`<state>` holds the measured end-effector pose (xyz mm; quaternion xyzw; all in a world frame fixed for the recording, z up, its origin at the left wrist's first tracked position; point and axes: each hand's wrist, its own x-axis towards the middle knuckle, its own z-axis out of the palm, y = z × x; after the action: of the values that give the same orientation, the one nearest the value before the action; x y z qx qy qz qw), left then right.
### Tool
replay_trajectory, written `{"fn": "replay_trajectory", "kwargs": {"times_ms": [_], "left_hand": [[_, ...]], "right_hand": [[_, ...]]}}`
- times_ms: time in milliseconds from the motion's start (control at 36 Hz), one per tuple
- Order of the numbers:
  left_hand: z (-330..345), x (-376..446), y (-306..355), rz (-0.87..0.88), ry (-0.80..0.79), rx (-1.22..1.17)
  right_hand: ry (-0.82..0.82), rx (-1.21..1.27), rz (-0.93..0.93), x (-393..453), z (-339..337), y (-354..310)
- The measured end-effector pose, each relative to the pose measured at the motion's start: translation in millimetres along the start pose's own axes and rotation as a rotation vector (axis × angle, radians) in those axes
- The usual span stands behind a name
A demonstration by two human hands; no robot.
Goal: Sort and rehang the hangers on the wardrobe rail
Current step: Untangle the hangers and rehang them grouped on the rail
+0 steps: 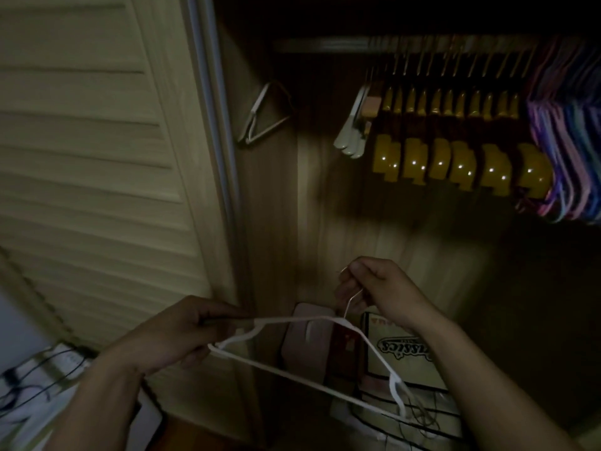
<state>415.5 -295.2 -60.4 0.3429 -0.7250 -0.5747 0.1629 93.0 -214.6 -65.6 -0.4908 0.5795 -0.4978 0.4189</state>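
A thin white wire hanger (312,359) is held low in the centre of the frame, tilted down to the right. Its metal hook is pinched by the curled fingers of the right hand (377,288), while its left shoulder is gripped by the closed fingers of the left hand (182,333). At the upper right, a dark wardrobe rail (325,45) is seen carrying pale plastic hangers (351,131), a row of glossy yellow-brown wooden hangers (461,157) and purple and blue thin hangers (566,157). A louvred cream door (91,157) fills the left. A printed cardboard box (406,349) lies below the hanger.
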Motion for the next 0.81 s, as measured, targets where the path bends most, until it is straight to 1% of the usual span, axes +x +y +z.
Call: {"fn": "replay_trajectory", "kwargs": {"times_ms": [111,194,250,333,472,667,806], "left_hand": [[1.5,6.6,-0.3,0.039,-0.025,-0.014],[2.7,14.2,-4.6,0.063,0.026,-0.05],[4.6,18.2,-8.0,0.116,0.042,-0.058],[10.0,24.8,-10.7,0.195,0.066,-0.02],[21.4,36.7,-21.2,0.262,0.147,-0.031],[30.7,45.9,-29.7,0.267,0.226,-0.106],[32.7,49.7,-31.6,0.277,0.229,-0.128]], "right_hand": [[0.031,0.027,-0.007,-5.4,-6.6,0.6],[0.06,0.044,0.003,-9.6,-14.2,-1.1],[0.089,0.037,0.002,-12.4,-20.2,-2.1],[0.109,0.007,-0.013,-16.1,-27.7,-3.2],[0.137,0.028,-0.036,-20.4,-30.1,-1.5],[0.147,0.026,-0.042,-21.9,-34.4,-0.6],[0.148,0.031,-0.052,-20.7,-35.4,2.1]]}}
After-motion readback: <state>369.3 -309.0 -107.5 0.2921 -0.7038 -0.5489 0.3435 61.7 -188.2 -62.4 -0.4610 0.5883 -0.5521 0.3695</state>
